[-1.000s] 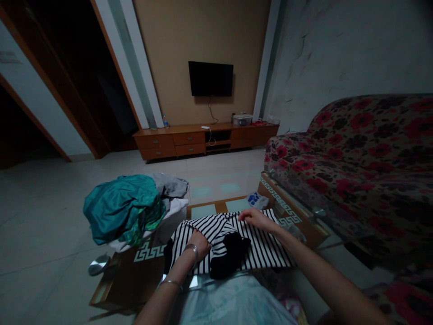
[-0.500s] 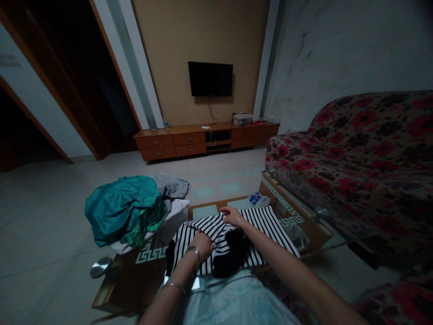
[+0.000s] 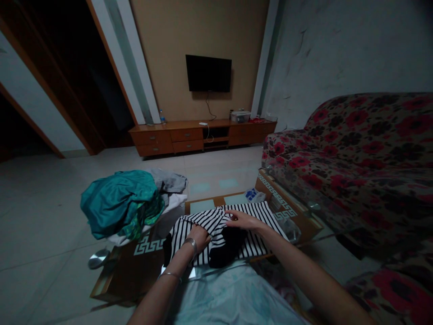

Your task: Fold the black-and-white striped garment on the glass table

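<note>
A black-and-white striped shirt (image 3: 264, 216) with black parts lies partly bunched on the glass-topped coffee table (image 3: 118, 275). My left hand (image 3: 199, 237), with silver bangles on its wrist and forearm, grips the shirt at the left; its fingertips go under a raised fold and are hidden. To its right, my right hand (image 3: 241, 220) has its thumb and fingers curled on the fabric at the far edge of the bunched part. Black cloth hangs in a loose loop between the two hands.
A heap of clothes with a teal garment (image 3: 122, 203) on top lies at the table's left end. A blue-and-white plastic bag (image 3: 253, 195) shows near the far right. The floral sofa (image 3: 304, 149) flanks the right side; a TV cabinet (image 3: 189, 135) stands by the far wall.
My right hand has shifted slightly nearer and to the right along the fold, its fingers now more curled. My left hand stays at the fold. The whole view has tilted slightly.
</note>
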`<state>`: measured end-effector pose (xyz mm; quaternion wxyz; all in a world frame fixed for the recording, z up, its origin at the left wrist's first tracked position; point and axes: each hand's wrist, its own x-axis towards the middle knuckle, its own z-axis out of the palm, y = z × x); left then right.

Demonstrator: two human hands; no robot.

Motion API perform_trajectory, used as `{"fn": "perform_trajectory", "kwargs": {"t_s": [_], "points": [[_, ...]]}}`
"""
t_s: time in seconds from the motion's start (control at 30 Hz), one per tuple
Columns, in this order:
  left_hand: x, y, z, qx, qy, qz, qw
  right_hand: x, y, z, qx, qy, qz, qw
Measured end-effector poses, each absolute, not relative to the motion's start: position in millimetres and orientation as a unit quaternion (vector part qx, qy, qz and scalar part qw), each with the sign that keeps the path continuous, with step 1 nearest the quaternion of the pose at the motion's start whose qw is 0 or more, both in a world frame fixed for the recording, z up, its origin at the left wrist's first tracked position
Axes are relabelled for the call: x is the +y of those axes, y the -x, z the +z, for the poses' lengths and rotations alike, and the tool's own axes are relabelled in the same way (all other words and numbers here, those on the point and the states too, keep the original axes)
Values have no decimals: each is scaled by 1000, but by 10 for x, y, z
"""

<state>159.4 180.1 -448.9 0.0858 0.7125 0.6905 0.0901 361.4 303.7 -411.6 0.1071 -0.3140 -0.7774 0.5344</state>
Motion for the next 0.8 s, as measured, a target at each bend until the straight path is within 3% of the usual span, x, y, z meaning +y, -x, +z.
{"fn": "perform_trajectory", "kwargs": {"t_s": [0.13,0.27,0.37,0.5,0.57,0.7,0.8], "points": [[1797,-1624,-4454,710,-694,68,95,2842,-3827,-4115,-829,249,479,144],[1780,-1660,-4358,719,-685,63,96,2814,-3916,-4177,-855,309,370,191],[1690,-1705,-4271,724,-681,71,85,2814,-3998,-4202,-851,298,374,216],[1409,-1836,-4237,753,-644,106,80,2725,-4109,-4226,-851,275,405,187],[1263,-1930,-4252,761,-611,173,132,2682,-4120,-4245,-858,270,401,173],[1163,-2104,-4233,687,-533,366,331,2722,-4032,-4212,-859,239,421,164],[1238,-2197,-4158,620,-473,436,449,2872,-3953,-4039,-845,232,454,163]]}}
